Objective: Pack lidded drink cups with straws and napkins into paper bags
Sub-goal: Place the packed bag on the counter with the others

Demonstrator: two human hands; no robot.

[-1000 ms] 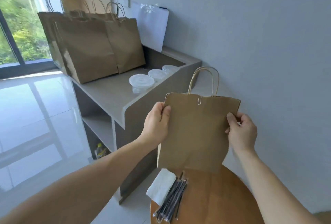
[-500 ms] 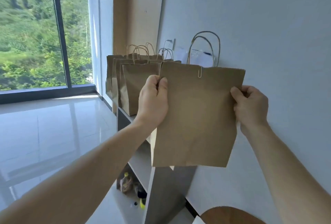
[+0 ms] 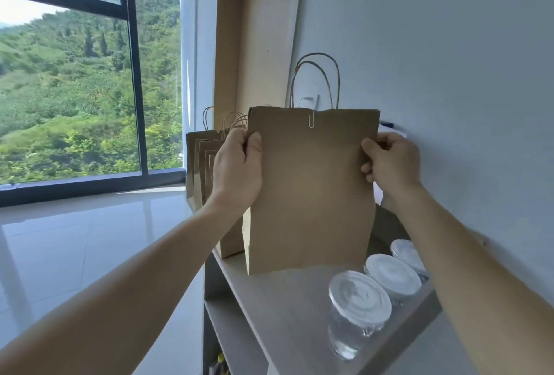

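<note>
I hold a flat brown paper bag [image 3: 311, 194] upright, my left hand [image 3: 236, 169] pinching its left edge and my right hand [image 3: 389, 161] its right edge. A paper clip [image 3: 312, 120] sits on its top edge, below the twisted handles [image 3: 317, 80]. More brown bags [image 3: 204, 170] stand behind it on the shelf top [image 3: 284, 308]. Three clear lidded cups [image 3: 356, 317] stand in a row at the right.

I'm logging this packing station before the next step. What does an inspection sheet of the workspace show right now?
Surface: grey shelf top, cups and bags on it.
Job's things: paper bag held upright, paperclip at its top edge; three lidded cups in a row; other bags standing behind.
Clutter: small items on a lower shelf, unclear.
Grippers: left hand grips the bag's left edge, right hand its right edge.
Cables: nothing seen.
Surroundings: window, glossy floor, pale wall.
</note>
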